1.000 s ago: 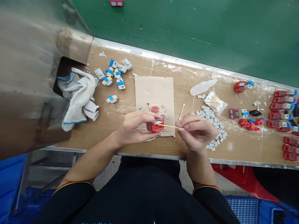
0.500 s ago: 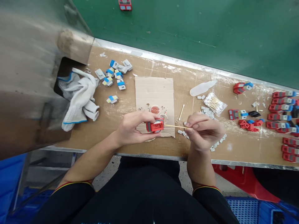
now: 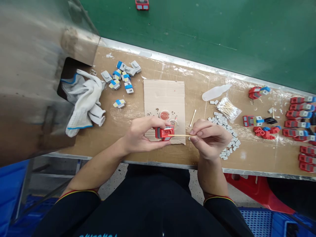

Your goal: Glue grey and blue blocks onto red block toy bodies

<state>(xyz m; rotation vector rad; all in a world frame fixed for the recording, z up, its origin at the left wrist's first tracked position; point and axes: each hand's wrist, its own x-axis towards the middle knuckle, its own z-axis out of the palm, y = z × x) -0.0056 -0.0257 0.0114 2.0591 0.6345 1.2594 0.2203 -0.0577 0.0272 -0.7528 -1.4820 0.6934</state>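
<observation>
Between the thumb and fingers of my left hand is a small red and grey toy vehicle part, its hollow side facing up. My right hand pinches a thin wooden cotton swab, whose far end reaches into the hollow of the red part. That tip is too small to make out. Just beyond the part, a small round dish of reddish liquid sits on a cardboard sheet, with a second clear dish beside it.
Small grey pieces lie beside my right hand, near a bag of cotton swabs and a translucent bottle. Several red toy vehicles line the right. Grey-blue parts and white gloves lie left.
My right hand has moved slightly left, bringing the swab's end from the red part's right edge over into its hollow. The left hand keeps its hold on the part.
</observation>
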